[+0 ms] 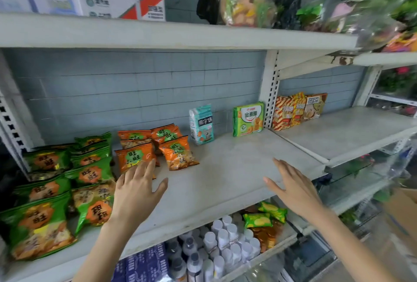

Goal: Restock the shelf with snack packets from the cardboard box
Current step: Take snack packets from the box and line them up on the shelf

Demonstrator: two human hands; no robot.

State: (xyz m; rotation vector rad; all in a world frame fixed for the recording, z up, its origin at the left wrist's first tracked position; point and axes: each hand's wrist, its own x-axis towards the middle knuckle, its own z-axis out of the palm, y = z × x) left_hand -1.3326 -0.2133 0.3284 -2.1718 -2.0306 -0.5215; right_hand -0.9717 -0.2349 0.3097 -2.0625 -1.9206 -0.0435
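A grey shelf (225, 168) runs across the middle of the head view. Several green snack packets (90, 175) lie stacked on its left end, with several orange packets (178, 153) behind them. My left hand (135, 189) hovers open over the shelf, its fingertips at the nearest orange packet (132, 157). My right hand (291, 187) is open, palm down, above the shelf's front edge and holds nothing. A corner of a cardboard box (401, 214) shows at the right edge.
A pale blue packet (201, 124) and a green packet (248, 119) stand upright at the shelf's back. Striped orange packets (297, 110) lean on the neighbouring shelf to the right. White bottles (225, 248) and small green packets (257, 219) fill the shelf below. Boxes and wrapped goods sit above.
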